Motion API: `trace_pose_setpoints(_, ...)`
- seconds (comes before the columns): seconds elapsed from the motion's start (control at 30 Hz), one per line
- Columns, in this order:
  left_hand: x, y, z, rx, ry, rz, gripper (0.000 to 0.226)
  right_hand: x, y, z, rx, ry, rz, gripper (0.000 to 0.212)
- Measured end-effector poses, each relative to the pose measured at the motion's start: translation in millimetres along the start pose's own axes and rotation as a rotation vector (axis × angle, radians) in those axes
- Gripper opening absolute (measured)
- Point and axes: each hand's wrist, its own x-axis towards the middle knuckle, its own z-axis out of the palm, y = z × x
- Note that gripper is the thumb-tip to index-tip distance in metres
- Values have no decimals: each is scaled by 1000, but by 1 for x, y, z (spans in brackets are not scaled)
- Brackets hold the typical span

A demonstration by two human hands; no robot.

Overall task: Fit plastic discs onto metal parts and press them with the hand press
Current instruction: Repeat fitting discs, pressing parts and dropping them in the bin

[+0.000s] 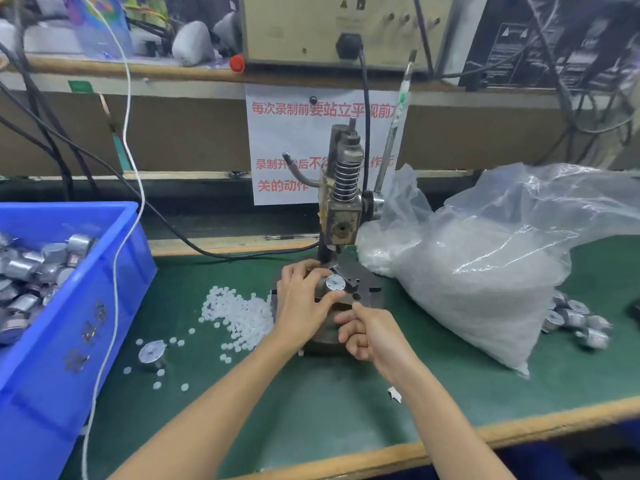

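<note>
Metal part [335, 283] is sitting at the foot of the press [341, 209] with my left hand [304, 299] curling round it, while my right hand [367, 336] is hovering just beside, fingers curled, whether pinching anything I cannot tell, and loose discs [239, 313] are lying on the mat [311, 393] at left.

At the left I see a blue bin [114, 271] holding silver metal parts [31, 268]. The mat [311, 393] is dark green, the discs [242, 313] on it milky white. The metal part [335, 283] at centre is silver too. The sign [277, 140] at upper centre is white with red characters.
</note>
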Motion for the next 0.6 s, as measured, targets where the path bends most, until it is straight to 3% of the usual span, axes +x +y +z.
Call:
trace_pose_setpoints(0.2,16,-15,14,36,-9,-21,39,6,-5,-19,-82,108,-163,37)
trace_pose_setpoints(0.37,13,-19,17,-6,34,14,38,8,-91,-30,-128,460,-701,22)
trace_pose_setpoints(0.4,12,-19,16,-13,37,16,38,10,-121,-33,-98,486,-803,16)
trace_pose_setpoints(0.43,11,-19,16,-18,38,17,38,13,-152,-36,-81,477,-855,23)
trace_pose_setpoints(0.5,11,-19,15,-28,36,10,38,21,-207,-38,-98,363,-781,47)
trace_pose_setpoints(0.53,11,-19,15,-33,35,6,38,25,-224,-37,-154,301,-709,48)
trace_pose_setpoints(0.6,10,-20,15,-37,38,7,38,29,-232,-26,-248,298,-687,27)
